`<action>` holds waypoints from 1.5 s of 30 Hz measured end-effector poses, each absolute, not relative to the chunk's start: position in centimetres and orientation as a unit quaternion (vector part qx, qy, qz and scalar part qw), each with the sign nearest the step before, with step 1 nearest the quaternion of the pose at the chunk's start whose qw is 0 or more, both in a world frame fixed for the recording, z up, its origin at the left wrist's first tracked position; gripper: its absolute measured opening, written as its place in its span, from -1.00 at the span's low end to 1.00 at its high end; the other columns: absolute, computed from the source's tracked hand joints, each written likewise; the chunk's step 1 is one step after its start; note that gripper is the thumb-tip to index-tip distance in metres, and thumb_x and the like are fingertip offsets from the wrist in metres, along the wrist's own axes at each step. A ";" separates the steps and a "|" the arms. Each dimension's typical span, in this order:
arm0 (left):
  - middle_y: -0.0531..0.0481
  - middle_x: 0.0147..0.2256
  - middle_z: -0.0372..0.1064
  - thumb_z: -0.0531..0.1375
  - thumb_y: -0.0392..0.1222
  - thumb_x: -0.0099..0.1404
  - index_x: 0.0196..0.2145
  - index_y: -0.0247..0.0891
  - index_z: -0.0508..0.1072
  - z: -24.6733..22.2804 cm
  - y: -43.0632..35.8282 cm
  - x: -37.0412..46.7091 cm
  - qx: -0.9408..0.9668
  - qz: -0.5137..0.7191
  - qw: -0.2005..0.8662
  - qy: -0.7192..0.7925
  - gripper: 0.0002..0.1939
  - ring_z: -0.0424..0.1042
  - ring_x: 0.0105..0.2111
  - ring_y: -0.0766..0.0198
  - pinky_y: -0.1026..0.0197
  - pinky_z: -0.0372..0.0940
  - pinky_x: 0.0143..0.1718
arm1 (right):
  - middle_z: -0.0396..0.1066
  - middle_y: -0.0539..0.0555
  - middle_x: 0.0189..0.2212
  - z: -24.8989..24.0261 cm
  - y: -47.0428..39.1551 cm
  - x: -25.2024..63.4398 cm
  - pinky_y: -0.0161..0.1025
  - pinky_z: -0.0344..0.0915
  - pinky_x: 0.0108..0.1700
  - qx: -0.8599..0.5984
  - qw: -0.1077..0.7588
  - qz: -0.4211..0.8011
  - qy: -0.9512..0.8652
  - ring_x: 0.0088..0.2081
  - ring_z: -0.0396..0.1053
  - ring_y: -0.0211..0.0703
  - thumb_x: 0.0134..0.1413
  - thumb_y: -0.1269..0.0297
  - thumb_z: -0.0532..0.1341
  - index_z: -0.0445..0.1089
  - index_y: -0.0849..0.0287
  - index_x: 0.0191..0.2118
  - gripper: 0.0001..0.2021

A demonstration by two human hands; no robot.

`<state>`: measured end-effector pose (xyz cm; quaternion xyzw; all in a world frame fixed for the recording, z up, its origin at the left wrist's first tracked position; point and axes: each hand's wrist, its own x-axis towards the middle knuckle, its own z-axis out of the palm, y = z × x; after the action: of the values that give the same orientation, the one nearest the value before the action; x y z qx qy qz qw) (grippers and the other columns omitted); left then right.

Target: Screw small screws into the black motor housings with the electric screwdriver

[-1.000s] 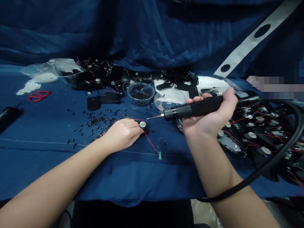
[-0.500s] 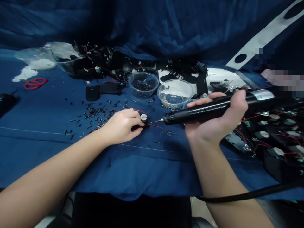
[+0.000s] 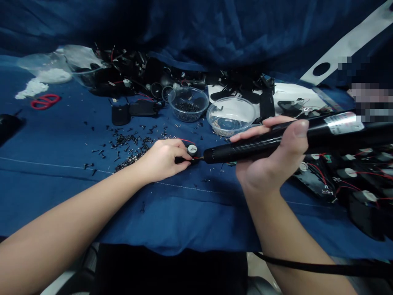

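Note:
My left hand [image 3: 167,160] is closed on a small black housing [image 3: 194,161] low on the blue cloth. A round motor with a whitish end [image 3: 192,149] and red wires sits on that part; the fingers cover much of it. In my right hand [image 3: 273,159] lies a black electric screwdriver [image 3: 245,149], held nearly level with its tip to the left. The bit [image 3: 200,158] reaches the black housing beside the motor; the exact contact point is too small to make out. Loose black screws [image 3: 127,141] lie scattered just beyond my left hand.
Two clear bowls stand behind the hands, one with dark screws [image 3: 188,107], one with small silvery pieces [image 3: 225,132]. Red-handled scissors [image 3: 46,101] lie at left. Wired black assemblies [image 3: 346,176] crowd the right side. A black cable [image 3: 307,265] crosses my right forearm.
The screwdriver has moved left and slightly down, bringing its bit from beside the housing onto it. My left hand keeps its hold; the whole view has shifted slightly.

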<state>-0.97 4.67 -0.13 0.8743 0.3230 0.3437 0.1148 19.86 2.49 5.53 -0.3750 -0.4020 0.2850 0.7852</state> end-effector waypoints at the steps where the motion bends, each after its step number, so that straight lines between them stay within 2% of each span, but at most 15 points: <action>1: 0.04 -0.32 0.59 0.39 -0.34 0.26 -0.30 -0.21 0.69 -0.1 4.7 -0.9 0.875 0.343 0.113 0.323 -0.92 0.64 -0.22 0.21 0.16 0.56 -0.04 | 0.30 -0.12 -0.58 5.4 2.5 19.8 -0.22 0.42 -0.49 -0.376 0.784 0.283 -0.404 -0.59 0.47 -0.22 0.24 -0.16 0.21 0.37 0.05 -0.34 -0.63; 5: 0.05 -0.33 0.58 0.40 -0.37 0.24 -0.31 -0.21 0.68 -0.2 4.8 -0.8 0.875 0.347 0.107 0.320 -0.90 0.65 -0.17 0.18 0.19 0.56 -0.04 | 0.33 -0.12 -0.60 5.2 2.5 19.6 -0.21 0.39 -0.50 -0.376 0.781 0.282 -0.412 -0.59 0.47 -0.21 0.23 -0.18 0.22 0.39 0.05 -0.35 -0.62; 10: 0.05 -0.35 0.57 0.40 -0.37 0.25 -0.33 -0.20 0.68 -0.3 4.8 -0.8 0.874 0.350 0.110 0.320 -0.91 0.65 -0.20 0.20 0.19 0.56 -0.05 | 0.38 -0.14 -0.66 5.2 2.6 19.5 -0.22 0.38 -0.48 -0.370 0.784 0.272 -0.416 -0.61 0.46 -0.21 0.31 -0.13 0.13 0.41 0.04 -0.33 -0.63; 19: 0.03 -0.33 0.57 0.33 -0.32 0.31 -0.33 -0.20 0.68 0.0 4.8 -0.9 0.878 0.330 0.118 0.327 -0.90 0.63 -0.21 0.19 0.16 0.55 -0.09 | 0.40 -0.11 -0.65 4.9 2.7 19.6 -0.16 0.41 -0.47 -0.364 0.780 0.283 -0.423 -0.63 0.45 -0.17 0.21 -0.17 0.24 0.42 0.03 -0.37 -0.63; 26: 0.00 -0.35 0.54 0.34 -0.33 0.31 -0.37 -0.25 0.64 -0.1 4.4 -0.7 0.871 0.338 0.112 0.337 -0.91 0.60 -0.30 0.21 0.19 0.50 -0.23 | 0.40 -0.11 -0.63 5.6 2.7 18.8 -0.20 0.46 -0.43 -0.355 0.765 0.310 -0.439 -0.59 0.46 -0.21 0.17 -0.17 0.29 0.42 0.05 -0.33 -0.63; 29: 0.00 -0.36 0.54 0.36 -0.36 0.28 -0.37 -0.27 0.64 -0.1 4.3 -0.7 0.867 0.340 0.117 0.345 -0.92 0.58 -0.35 0.24 0.21 0.49 -0.27 | 0.46 -0.10 -0.55 6.9 3.4 18.1 -0.24 0.50 -0.38 -0.324 0.720 0.368 -0.491 -0.53 0.49 -0.25 0.13 -0.08 0.36 0.48 0.07 -0.33 -0.69; 32: 0.01 -0.35 0.56 0.37 -0.35 0.27 -0.38 -0.26 0.65 -0.3 4.3 -0.7 0.863 0.341 0.132 0.349 -0.93 0.58 -0.35 0.25 0.21 0.50 -0.26 | 0.52 -0.08 -0.45 8.4 4.6 17.7 -0.27 0.53 -0.32 -0.298 0.633 0.465 -0.543 -0.44 0.54 -0.27 0.03 0.02 0.45 0.54 0.11 -0.27 -0.72; 36: 0.03 -0.36 0.58 0.38 -0.31 0.28 -0.40 -0.23 0.65 -0.6 4.3 -0.6 0.851 0.366 0.125 0.356 -0.91 0.59 -0.38 0.27 0.21 0.50 -0.27 | 0.43 -0.13 -0.53 8.8 6.5 17.7 -0.28 0.50 -0.40 -0.228 0.531 0.579 -0.574 -0.53 0.46 -0.29 0.07 0.03 0.43 0.50 0.13 -0.15 -0.67; 40: 0.06 -0.38 0.58 0.40 -0.32 0.25 -0.40 -0.21 0.66 -0.6 4.1 -0.3 0.839 0.372 0.134 0.374 -0.92 0.59 -0.39 0.27 0.21 0.50 -0.27 | 0.39 -0.17 -0.57 8.0 7.5 17.8 -0.31 0.43 -0.46 -0.153 0.505 0.609 -0.592 -0.62 0.32 -0.36 0.14 0.03 0.38 0.44 0.14 -0.19 -0.71; 45: 0.04 -0.38 0.59 0.39 -0.37 0.24 -0.41 -0.24 0.63 -0.2 3.9 -0.4 0.838 0.368 0.141 0.377 -0.91 0.59 -0.37 0.25 0.20 0.51 -0.25 | 0.44 -0.13 -0.52 7.6 7.9 17.6 -0.29 0.42 -0.46 -0.082 0.423 0.626 -0.650 -0.59 0.34 -0.33 0.12 0.09 0.38 0.45 0.14 -0.15 -0.72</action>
<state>-0.38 3.95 -0.20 0.8384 0.3766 0.3679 0.1414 17.57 7.90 7.57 -0.0825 -0.6502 0.6258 0.4228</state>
